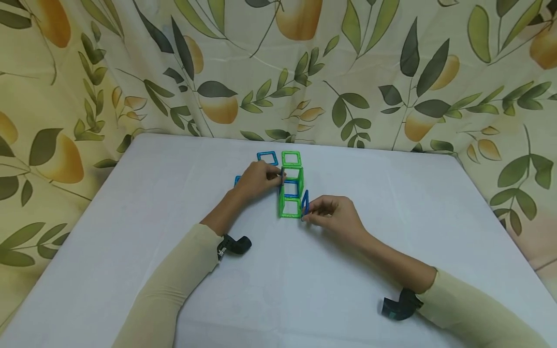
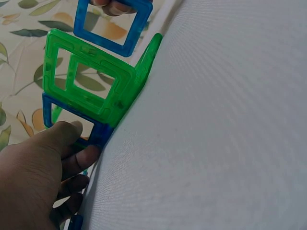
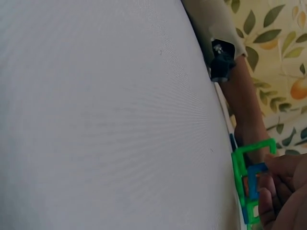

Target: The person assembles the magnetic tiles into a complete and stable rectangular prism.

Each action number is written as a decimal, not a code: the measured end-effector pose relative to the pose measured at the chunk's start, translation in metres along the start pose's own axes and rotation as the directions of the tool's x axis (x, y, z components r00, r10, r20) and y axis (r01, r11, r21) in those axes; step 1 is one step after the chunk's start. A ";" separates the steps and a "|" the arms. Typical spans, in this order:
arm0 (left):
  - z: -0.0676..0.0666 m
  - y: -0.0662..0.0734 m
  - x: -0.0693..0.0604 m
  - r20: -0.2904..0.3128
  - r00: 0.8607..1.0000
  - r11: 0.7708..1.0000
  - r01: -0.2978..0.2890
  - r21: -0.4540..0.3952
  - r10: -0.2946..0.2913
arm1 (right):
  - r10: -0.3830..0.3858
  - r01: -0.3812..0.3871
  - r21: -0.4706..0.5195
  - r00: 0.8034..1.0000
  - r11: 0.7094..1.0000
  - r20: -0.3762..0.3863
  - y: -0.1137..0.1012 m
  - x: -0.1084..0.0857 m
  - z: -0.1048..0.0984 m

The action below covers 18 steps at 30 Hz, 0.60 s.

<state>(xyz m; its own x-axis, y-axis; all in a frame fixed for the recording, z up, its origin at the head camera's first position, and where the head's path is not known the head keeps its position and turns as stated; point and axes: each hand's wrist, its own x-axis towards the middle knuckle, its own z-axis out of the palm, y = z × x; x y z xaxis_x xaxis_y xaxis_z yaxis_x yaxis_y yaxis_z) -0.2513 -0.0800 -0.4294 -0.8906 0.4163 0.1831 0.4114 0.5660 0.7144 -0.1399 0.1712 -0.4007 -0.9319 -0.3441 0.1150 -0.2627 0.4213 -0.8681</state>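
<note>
Green and blue open-centred square tiles, resembling magnetic building tiles, form a long structure (image 1: 290, 216) with upright sides on the table. At its left side my left hand (image 1: 260, 180) pinches an upright blue tile (image 2: 103, 134), thumb and index finger at its frame. In the left wrist view, that tile adjoins a green upright tile (image 2: 127, 74). My right hand (image 1: 337, 212) pinches another blue square tile (image 1: 306, 197) by thumb and fingertips, upright at the structure's near right side. Whether this tile touches the structure I cannot tell. My right fingers partly cover it in the right wrist view.
A blue square tile (image 1: 266, 153) lies behind my left hand, and part of another blue piece (image 1: 237, 180) shows left of it. The white-covered table (image 1: 196, 169) ends at a patterned curtain (image 1: 261, 72). Each wrist wears a black camera.
</note>
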 end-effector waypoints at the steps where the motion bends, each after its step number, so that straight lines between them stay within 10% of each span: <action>1: 0.000 0.000 0.000 0.003 1.000 1.000 0.000 0.002 0.000 | -0.002 0.002 0.001 1.000 1.000 -0.001 0.000 0.000 0.001; 18: 0.002 -0.002 0.000 0.002 1.000 1.000 0.011 0.006 -0.011 | -0.012 0.012 0.012 1.000 1.000 0.003 0.001 0.004 0.007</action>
<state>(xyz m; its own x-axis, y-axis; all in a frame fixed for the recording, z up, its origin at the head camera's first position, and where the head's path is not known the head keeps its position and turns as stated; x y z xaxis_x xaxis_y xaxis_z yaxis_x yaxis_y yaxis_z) -0.2515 -0.0794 -0.4320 -0.8946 0.4116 0.1742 0.4031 0.5747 0.7123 -0.1419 0.1642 -0.4043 -0.9280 -0.3515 0.1239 -0.2708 0.4074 -0.8722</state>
